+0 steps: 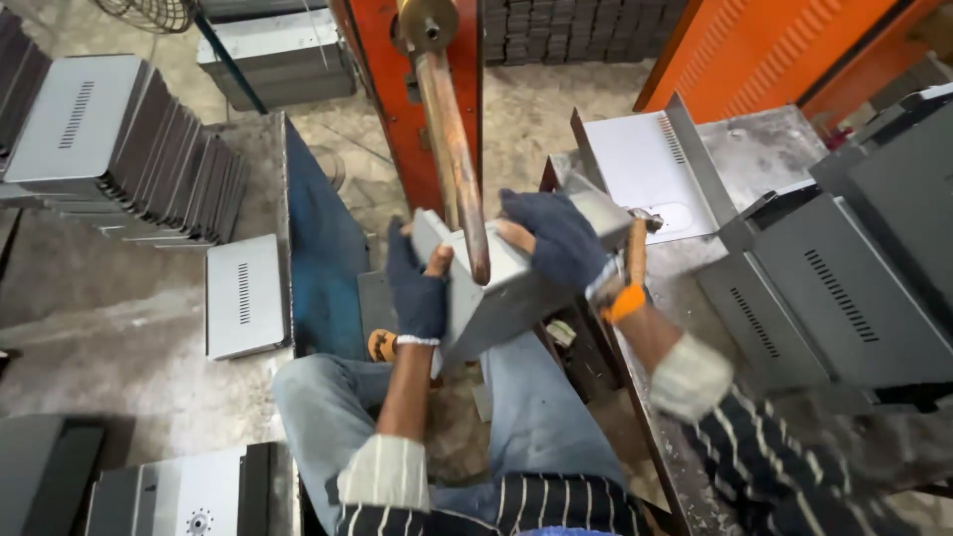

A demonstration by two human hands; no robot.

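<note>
The orange machine frame (402, 109) rises ahead of the seated person, and its copper arm (455, 149) slants down over the work. To the right a metal worktop (764, 149) carries grey vented covers (844, 298) and one lighter bent panel (645, 164). On the floor to the left stands a row of stacked covers (129, 149), with a single one lying flat (246, 295) beside a blue sheet (323, 248).

The box (506, 283), a folded grey sheet-metal part, sits above the person's knees, just under the tip of the copper arm. The left hand (417, 288), in a dark glove, is closed on the box's near left edge. The right hand (561, 238), gloved too, is wrapped over the top right corner, with an orange band (625, 301) at the wrist.

The box looks stiff and fairly light, since it is hollow thin sheet. Its cut edges are probably sharp and its painted faces slick. Opposite edges or corners, taken with gloved palms as here, look like the safest hold for tilting it without slipping.
</note>
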